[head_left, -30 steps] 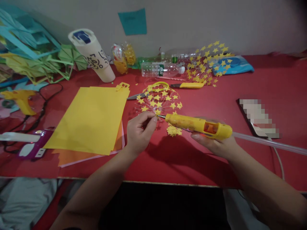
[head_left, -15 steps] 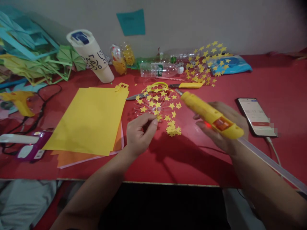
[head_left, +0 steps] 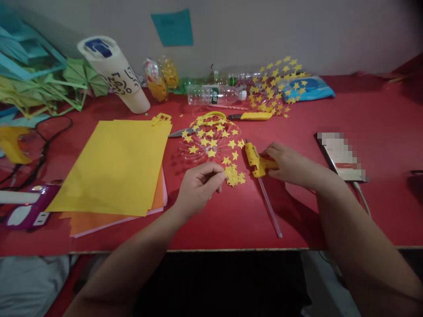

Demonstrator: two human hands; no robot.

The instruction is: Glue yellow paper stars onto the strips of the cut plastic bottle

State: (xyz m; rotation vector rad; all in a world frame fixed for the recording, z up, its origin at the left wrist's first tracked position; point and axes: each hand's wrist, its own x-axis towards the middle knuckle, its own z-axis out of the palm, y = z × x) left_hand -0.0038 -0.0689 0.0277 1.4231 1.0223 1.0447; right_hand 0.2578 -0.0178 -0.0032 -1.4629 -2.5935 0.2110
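Observation:
My right hand point(head_left: 291, 165) is closed on a yellow glue gun point(head_left: 256, 160) that rests on the red table point(head_left: 380, 97), nozzle pointing away, its glue stick point(head_left: 269, 207) trailing toward me. My left hand point(head_left: 198, 187) is pinched shut at the edge of a small heap of yellow paper stars point(head_left: 235, 177); what it pinches is too small to name. Just beyond lies a clear plastic piece point(head_left: 208, 143) covered with several yellow stars.
Yellow and orange paper sheets point(head_left: 112, 167) lie at left. Scissors point(head_left: 185, 131), a yellow utility knife point(head_left: 253, 116), plastic bottles point(head_left: 214, 94), a star-covered piece point(head_left: 274, 90), a white roll point(head_left: 114, 72), a phone point(head_left: 342, 156), a second glue gun point(head_left: 11, 143) and folded paper shapes point(head_left: 39, 83) surround them.
My right hand has lowered the glue gun from the air onto the table beside the star heap. My left hand has moved slightly right toward the loose stars.

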